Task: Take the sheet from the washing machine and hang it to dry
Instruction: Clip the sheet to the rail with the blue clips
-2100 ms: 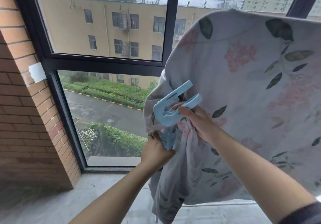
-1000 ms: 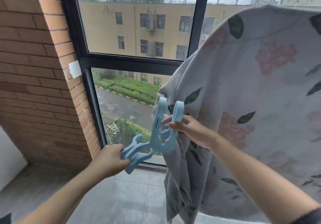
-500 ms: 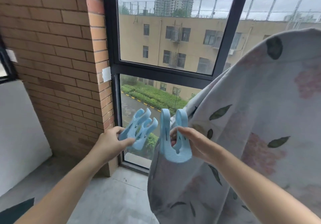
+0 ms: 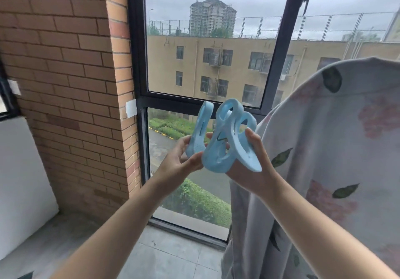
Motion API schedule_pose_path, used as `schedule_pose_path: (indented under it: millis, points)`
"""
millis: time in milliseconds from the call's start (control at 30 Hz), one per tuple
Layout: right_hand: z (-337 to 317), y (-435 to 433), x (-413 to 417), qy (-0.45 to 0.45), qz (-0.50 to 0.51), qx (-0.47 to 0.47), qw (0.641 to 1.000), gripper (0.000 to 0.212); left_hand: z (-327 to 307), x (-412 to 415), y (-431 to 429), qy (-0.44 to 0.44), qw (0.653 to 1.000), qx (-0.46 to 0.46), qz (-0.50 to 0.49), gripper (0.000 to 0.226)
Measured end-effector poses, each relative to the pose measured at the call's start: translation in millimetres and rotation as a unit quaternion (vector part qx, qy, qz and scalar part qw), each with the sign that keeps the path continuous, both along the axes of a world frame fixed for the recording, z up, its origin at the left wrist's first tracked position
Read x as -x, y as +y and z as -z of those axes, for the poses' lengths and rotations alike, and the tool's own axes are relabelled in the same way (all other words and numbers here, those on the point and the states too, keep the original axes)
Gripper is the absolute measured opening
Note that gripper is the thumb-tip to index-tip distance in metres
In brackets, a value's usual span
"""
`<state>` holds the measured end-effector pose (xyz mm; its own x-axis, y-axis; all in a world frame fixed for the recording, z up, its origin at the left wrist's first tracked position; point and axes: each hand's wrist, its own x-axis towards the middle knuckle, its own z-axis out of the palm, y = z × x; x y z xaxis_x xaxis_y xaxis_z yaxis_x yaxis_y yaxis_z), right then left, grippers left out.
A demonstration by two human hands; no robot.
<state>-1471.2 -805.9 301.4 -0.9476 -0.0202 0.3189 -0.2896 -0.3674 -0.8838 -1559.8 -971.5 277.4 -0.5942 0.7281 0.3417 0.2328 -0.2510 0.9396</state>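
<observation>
Head view, balcony by a tall window [image 4: 138, 83]. The left hand [image 4: 179, 161] curls its fingers round the lower end of a blue peg [image 4: 199, 131]. The right hand [image 4: 253, 170] pinches a second peg [image 4: 229, 140] between thumb and fingers. The loops overlap, so whether that hand holds one peg or two cannot be told. The two pegs meet in the middle, near the camera and in front of the glass.

The sheet [image 4: 335, 148], pale with pink flowers and dark leaves, hangs on the right, draped over a support that lies out of view. Its left edge falls just behind the right wrist, and neither hand holds it. A brick wall [image 4: 65, 83] stands on the left, with a tiled floor [image 4: 173, 255] below.

Likely hazards:
- **Slipping sheet.** No peg is visible on the cloth and no hand steadies it, so its weight could drag it off the support.
- **Snagged pegs.** Pegs touching this closely could catch on each other, and pulling them apart could drop one to the floor.
- **Weak clamp.** A peg closed on cloth alone, missing the support, would not hold.
</observation>
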Motion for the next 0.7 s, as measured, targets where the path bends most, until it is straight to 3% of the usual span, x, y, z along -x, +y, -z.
schedule_pose_path:
  millis: [67,167,233,300,333,400,467,533,600,700]
  points:
    - [-13.5,6.4,-5.9,0.017,-0.033,0.008,0.999,0.068,-4.6,1.7,13.4,-0.015,0.999,-0.023,0.040,0.103]
    - [-27.3,18.1,-16.4,0.025,-0.041,0.032,0.998,0.038,-2.5,7.1,38.3,-0.125,0.985,-0.074,0.098,0.075]
    - [-28.0,27.1,-20.1,0.032,-0.021,0.035,0.999,0.037,1.7,8.3,62.0,-0.189,0.979,-0.056,0.046,0.052]
    - [-30.7,30.9,-26.3,0.014,0.011,0.045,0.999,0.042,16.1,16.0,94.0,-0.158,0.984,0.058,-0.057,0.037]
    - [-30.8,35.8,-28.9,0.017,0.014,0.055,0.998,0.042,28.4,24.4,110.2,-0.144,0.976,0.130,-0.094,0.038]
    - [-33.0,44.0,-33.7,0.019,0.024,0.070,0.997,0.046,53.4,36.1,134.8,-0.174,0.944,0.259,-0.108,0.071]
    - [-36.3,51.5,-39.8,0.024,0.032,0.061,0.997,0.048,82.3,47.2,155.7,-0.237,0.911,0.335,-0.044,0.089]
    - [-36.0,56.0,-41.4,0.025,0.045,0.045,0.998,0.043,104.7,61.0,162.3,-0.328,0.896,0.298,-0.013,0.067]
    - [-34.7,65.1,-42.2,0.016,0.061,0.030,0.998,0.050,138.6,101.1,168.8,-0.356,0.916,0.173,-0.066,0.051]
    - [-35.3,68.8,-40.0,0.013,0.063,-0.002,0.998,0.053,169.2,153.2,156.0,-0.430,0.893,0.041,-0.125,0.058]
